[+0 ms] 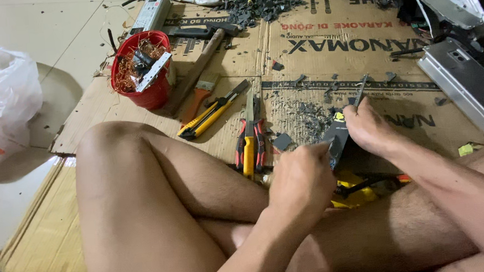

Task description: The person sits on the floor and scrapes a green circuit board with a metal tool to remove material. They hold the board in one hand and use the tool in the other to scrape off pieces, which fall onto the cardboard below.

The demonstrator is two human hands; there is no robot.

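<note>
Though hemmed by pliers (pixel 252 144), part (pixel 337 136) in hands (pixel 334 158).

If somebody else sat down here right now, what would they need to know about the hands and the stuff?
Left hand: closed around the near end of a dark flat part.
Right hand: grips the far end of that part, with a thin metal tool in its fingers.
Things: pliers and a yellow utility knife lie on the cardboard to the left; beyond them a paintbrush, a hammer and a red bucket of copper wire.
Done: dark broken bits lie scattered in front of the hands.
Left: the part is in one piece.
</note>
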